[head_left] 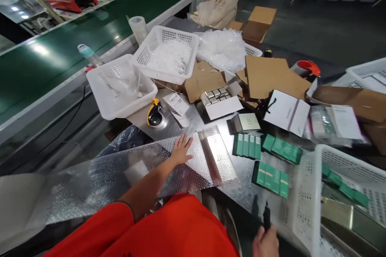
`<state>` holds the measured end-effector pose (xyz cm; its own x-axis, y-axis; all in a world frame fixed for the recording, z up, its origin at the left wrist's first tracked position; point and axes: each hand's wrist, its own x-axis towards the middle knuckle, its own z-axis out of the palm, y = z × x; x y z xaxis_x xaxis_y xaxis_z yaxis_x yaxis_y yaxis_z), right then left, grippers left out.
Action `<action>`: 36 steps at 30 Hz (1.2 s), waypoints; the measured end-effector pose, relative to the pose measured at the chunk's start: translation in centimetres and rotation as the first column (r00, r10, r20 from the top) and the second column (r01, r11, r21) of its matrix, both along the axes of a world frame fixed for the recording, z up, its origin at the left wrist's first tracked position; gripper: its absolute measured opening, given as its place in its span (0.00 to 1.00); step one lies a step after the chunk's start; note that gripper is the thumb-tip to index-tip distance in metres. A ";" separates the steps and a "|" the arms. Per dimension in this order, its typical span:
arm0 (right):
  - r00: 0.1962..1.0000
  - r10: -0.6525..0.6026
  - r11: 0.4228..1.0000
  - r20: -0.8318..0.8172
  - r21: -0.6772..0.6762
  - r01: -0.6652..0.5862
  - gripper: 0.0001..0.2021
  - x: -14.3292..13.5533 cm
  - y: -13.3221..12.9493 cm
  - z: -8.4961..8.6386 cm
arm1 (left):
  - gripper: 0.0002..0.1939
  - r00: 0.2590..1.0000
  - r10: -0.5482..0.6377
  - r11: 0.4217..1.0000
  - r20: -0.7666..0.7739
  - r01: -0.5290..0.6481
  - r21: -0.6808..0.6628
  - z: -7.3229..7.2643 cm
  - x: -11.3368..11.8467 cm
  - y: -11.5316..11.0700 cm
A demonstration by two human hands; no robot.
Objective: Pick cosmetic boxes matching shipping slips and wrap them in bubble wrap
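My left hand [181,150] lies flat with its fingers spread on a long sheet of clear bubble wrap [111,176]. At the right end of that sheet lies a flat pale-gold box [218,157], with the wrap around it. My right hand [265,244], at the bottom edge of the view, is closed around a black utility knife [266,217] with its tip pointing up and away. Beyond the knife, stacks of small green boxes [272,179] rest on the metal table [238,194].
White baskets [113,106] and flattened cardboard [271,74] crowd the back of the table. A tape dispenser [155,114] stands beyond my left hand. At right is a white basket [318,192] holding gold and green boxes. A green conveyor [120,16] runs along the far left.
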<state>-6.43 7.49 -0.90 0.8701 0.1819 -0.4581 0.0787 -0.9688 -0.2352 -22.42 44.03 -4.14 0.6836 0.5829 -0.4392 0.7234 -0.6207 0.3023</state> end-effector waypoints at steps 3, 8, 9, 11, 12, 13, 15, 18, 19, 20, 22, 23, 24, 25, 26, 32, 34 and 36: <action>0.977 -0.205 0.979 0.064 0.032 0.203 0.36 1.2 4.6 -0.5 | 0.38 1.000 -0.010 0.998 0.011 0.009 0.065 0.8 0.0 -0.8; 0.907 -0.393 0.919 0.152 0.027 0.393 0.42 2.7 7.5 -1.6 | 0.37 0.999 -0.040 0.994 0.024 0.037 0.105 1.0 1.4 -3.3; 0.899 -0.402 0.915 0.173 0.036 0.402 0.42 2.7 8.0 -1.5 | 0.39 0.999 -0.039 0.994 0.019 0.037 0.099 0.8 1.7 -3.7; 0.918 -0.318 0.948 0.236 0.081 0.308 0.41 2.1 9.3 -0.8 | 0.43 1.000 -0.030 0.996 0.004 0.029 0.085 0.4 1.9 -4.4; 0.938 -0.199 0.979 0.283 0.110 0.174 0.39 1.6 10.2 -0.3 | 0.45 1.000 -0.028 0.997 -0.001 0.028 0.077 0.2 1.8 -4.5; 0.942 -0.023 0.992 0.335 0.127 -0.021 0.37 1.1 11.3 0.2 | 0.45 1.000 -0.030 0.997 -0.004 0.030 0.069 0.1 1.6 -4.5; 0.823 0.384 0.885 0.419 0.087 -0.457 0.31 0.0 13.8 0.9 | 0.45 0.999 -0.038 0.998 -0.001 0.038 0.057 0.0 0.8 -4.4; 0.587 0.716 0.651 0.377 -0.058 -0.757 0.24 -0.6 16.9 1.0 | 0.43 0.999 -0.036 0.998 0.009 0.035 0.042 0.2 -1.1 -3.9; 0.561 0.749 0.625 0.354 -0.096 -0.774 0.22 -0.5 17.6 0.8 | 0.42 1.000 -0.025 0.999 0.011 0.025 0.037 0.3 -2.0 -3.7; 0.548 0.764 0.614 0.341 -0.124 -0.779 0.20 -0.4 18.0 0.5 | 0.42 1.000 -0.006 0.999 0.011 0.006 0.034 0.6 -3.0 -3.5; 0.527 0.778 0.601 0.343 -0.159 -0.783 0.18 -0.1 18.3 0.0 | 0.41 0.998 0.059 0.998 0.003 -0.059 0.030 1.2 -5.8 -3.1; 0.514 0.783 0.593 0.351 -0.171 -0.787 0.18 0.0 18.3 -0.1 | 0.40 0.994 0.110 0.994 -0.005 -0.109 0.031 1.7 -7.5 -2.9; 0.503 0.786 0.587 0.358 -0.181 -0.789 0.18 0.1 18.2 -0.1 | 0.40 0.986 0.166 0.986 -0.016 -0.165 0.030 2.3 -9.4 -2.7; 0.499 0.788 0.586 0.361 -0.192 -0.787 0.18 0.1 18.1 0.0 | 0.38 0.973 0.229 0.973 -0.026 -0.228 0.032 2.9 -11.3 -2.6; 0.495 0.791 0.583 0.360 -0.200 -0.787 0.18 0.1 18.1 0.2 | 0.34 0.953 0.302 0.953 -0.035 -0.301 0.038 3.6 -13.1 -2.5; 0.522 0.821 0.556 0.231 -0.118 -0.823 0.17 1.4 19.9 2.1 | 0.16 0.818 0.566 0.823 0.101 -0.556 -0.117 5.5 -11.5 -5.1; 0.513 0.836 0.536 0.193 -0.087 -0.840 0.16 2.0 20.5 2.3 | 0.13 0.767 0.630 0.764 0.122 -0.584 -0.276 4.4 -5.9 -7.2; 0.498 0.848 0.516 0.181 -0.076 -0.853 0.17 2.5 20.7 2.3 | 0.15 0.707 0.697 0.686 0.120 -0.608 -0.400 3.1 0.0 -9.0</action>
